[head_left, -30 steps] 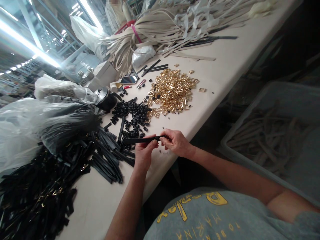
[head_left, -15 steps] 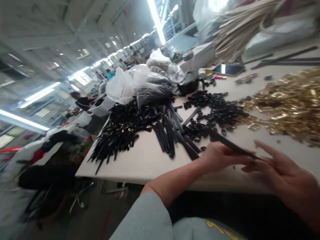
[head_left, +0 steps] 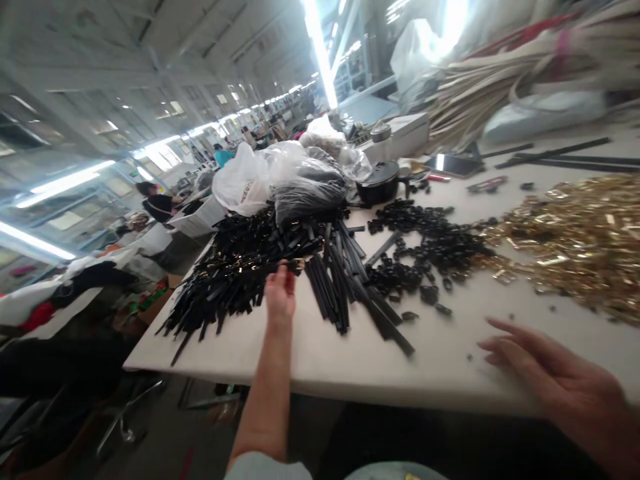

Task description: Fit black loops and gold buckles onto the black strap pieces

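The left hand [head_left: 281, 297] is now reaching away from the right hand [head_left: 560, 387], toward the heaped black straps [head_left: 220, 283] lying just ahead of it; whether it's gripping one I can't tell. The right, no longer holding a strap, is hovering empty, seemingly leaving the left to add it.

Head-worn view, forward and down across the table [head_left: 340, 363]
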Tool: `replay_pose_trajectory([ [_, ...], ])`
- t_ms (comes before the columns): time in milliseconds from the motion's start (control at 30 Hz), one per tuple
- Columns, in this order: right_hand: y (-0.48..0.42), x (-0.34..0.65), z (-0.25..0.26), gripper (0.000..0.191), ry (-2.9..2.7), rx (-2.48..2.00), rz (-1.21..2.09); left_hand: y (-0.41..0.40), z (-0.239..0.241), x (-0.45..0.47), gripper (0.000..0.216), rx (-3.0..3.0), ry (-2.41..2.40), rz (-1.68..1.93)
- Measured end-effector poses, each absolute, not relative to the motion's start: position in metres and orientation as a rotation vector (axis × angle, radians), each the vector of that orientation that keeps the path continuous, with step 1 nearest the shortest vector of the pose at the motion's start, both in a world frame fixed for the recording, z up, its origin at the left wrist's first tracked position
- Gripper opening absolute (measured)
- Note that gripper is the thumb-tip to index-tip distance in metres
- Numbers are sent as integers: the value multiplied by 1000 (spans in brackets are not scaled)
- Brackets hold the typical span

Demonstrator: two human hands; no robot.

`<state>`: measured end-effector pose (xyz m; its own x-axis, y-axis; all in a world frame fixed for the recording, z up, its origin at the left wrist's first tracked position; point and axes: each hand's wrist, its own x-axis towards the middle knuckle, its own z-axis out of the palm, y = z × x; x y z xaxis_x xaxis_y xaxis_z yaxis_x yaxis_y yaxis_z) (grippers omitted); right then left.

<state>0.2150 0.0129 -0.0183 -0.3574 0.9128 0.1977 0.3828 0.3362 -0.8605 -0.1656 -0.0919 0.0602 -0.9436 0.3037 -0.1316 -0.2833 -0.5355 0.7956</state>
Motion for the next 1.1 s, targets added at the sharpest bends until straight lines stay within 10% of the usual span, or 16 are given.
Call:
replay_pose_trajectory([
  [267,7,213,-15,36,-1809,-1096,1130,-114,55,-213,18,115,1375,2291],
  [733,5,215,-17,31,-1836,-982,1116,-33,36,-124,47,1600,2456,601],
  [1100,3,213,-13,32,-1817,-969,1139,-38,22,-127,86,1183,2408,1091],
])
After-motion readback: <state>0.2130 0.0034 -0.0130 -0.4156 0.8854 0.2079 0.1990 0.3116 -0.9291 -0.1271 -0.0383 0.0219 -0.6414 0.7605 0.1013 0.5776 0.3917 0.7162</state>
